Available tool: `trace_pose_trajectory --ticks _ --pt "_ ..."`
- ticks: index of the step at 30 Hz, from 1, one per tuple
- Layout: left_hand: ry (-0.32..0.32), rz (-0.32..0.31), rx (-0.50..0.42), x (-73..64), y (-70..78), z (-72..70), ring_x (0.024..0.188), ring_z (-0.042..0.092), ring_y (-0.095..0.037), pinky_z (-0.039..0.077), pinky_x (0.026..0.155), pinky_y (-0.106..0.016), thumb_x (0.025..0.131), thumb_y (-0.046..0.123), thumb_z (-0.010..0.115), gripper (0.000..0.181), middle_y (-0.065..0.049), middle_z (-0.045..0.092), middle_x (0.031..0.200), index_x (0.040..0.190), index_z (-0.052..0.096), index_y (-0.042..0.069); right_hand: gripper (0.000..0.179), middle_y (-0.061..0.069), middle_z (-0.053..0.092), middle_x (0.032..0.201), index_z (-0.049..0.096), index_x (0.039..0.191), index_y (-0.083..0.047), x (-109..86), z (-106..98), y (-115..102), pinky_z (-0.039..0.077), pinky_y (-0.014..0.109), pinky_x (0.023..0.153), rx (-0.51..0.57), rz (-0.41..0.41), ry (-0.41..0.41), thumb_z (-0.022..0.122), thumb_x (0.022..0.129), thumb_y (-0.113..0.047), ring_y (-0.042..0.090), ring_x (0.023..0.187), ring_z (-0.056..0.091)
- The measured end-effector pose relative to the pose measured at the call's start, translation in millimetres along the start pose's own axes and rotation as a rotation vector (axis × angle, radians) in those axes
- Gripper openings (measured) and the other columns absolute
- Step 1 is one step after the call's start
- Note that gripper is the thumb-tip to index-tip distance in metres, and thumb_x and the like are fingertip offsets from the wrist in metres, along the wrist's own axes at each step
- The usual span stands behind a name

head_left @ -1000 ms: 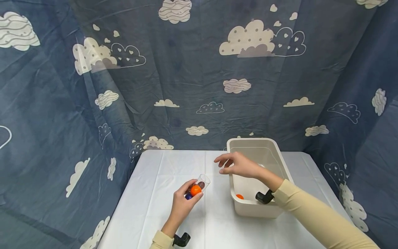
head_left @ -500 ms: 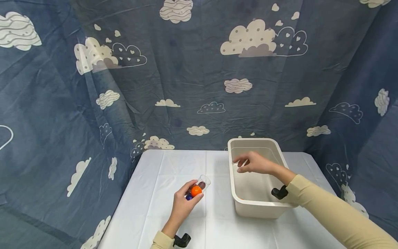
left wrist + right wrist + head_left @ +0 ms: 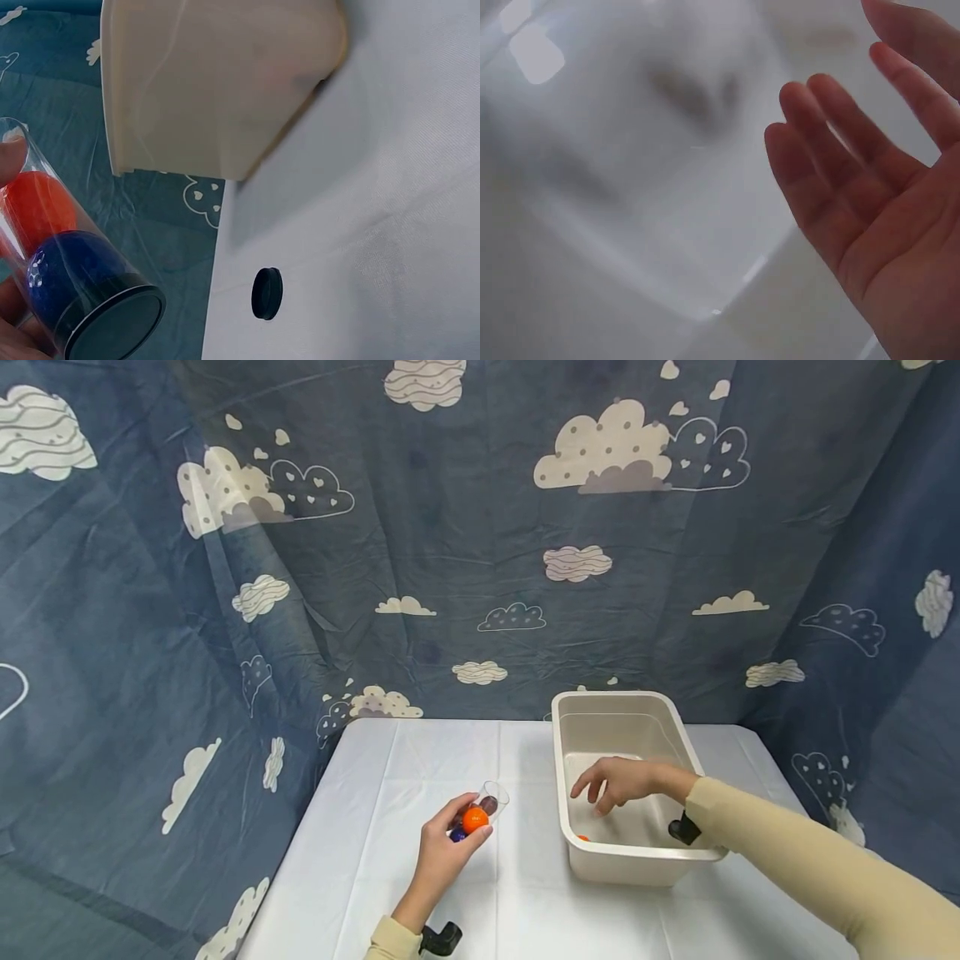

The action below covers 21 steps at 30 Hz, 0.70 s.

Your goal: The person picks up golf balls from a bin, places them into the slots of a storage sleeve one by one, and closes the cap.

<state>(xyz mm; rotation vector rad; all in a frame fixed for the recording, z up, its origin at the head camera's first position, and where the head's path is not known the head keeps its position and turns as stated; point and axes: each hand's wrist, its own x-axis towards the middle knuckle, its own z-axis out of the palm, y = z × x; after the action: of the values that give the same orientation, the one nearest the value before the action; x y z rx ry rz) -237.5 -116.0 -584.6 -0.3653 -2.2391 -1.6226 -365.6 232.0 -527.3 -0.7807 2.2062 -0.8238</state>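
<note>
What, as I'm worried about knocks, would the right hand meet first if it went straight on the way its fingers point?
The right hand would probably meet the beige plastic tub's left inner wall first; depth is unclear, so the tub's floor might come sooner.

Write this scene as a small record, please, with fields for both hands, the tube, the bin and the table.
left hand: grips a clear tube, tilted
tube contents: an orange ball, a blue ball, a dark round thing near the mouth
right hand: over the bin, holding nothing visible
bin: pale, open-topped, standing on the table
in bin: something orange, mostly hidden by the near rim
table: white; a black cap lies on it
</note>
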Motion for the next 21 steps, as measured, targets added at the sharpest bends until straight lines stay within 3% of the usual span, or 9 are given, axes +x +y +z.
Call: trace_pose_trajectory --ticks 6,12,21 --pt "-0.014 0.027 -0.02 -0.9 -9.9 -2.3 0.092 0.067 -0.017 0.057 0.08 -0.032 0.083 0.024 0.086 0.048 -0.011 0.071 0.115 0.126 0.067 0.021 0.051 0.016 0.071 0.093 0.071 0.122 -0.007 13.5 16.1 16.0 0.037 0.025 0.049 0.019 0.047 -0.11 0.074 0.075 0.012 0.011 0.066 0.057" --pt "-0.019 0.003 0.002 -1.4 -12.7 -4.1 0.093 0.067 -0.014 0.056 0.081 -0.031 0.082 0.024 0.086 0.048 -0.009 0.071 0.115 0.126 0.067 0.027 0.047 0.012 0.072 0.086 0.072 0.121 -0.011 24.2 28.5 24.9 0.041 0.026 0.053 0.05 0.074 -0.203 0.078 0.078 0.006 0.01 0.062 0.056" --pt "-0.007 0.012 0.023 3.9 -14.0 -5.6 0.093 0.067 -0.017 0.056 0.081 -0.032 0.082 0.018 0.086 0.048 -0.008 0.071 0.115 0.127 0.067 0.018 0.043 0.003 0.071 0.072 0.073 0.107 -0.017 34.3 38.1 30.0 0.047 0.024 0.051 0.026 0.135 -0.201 0.075 0.075 0.012 0.01 0.058 0.058"
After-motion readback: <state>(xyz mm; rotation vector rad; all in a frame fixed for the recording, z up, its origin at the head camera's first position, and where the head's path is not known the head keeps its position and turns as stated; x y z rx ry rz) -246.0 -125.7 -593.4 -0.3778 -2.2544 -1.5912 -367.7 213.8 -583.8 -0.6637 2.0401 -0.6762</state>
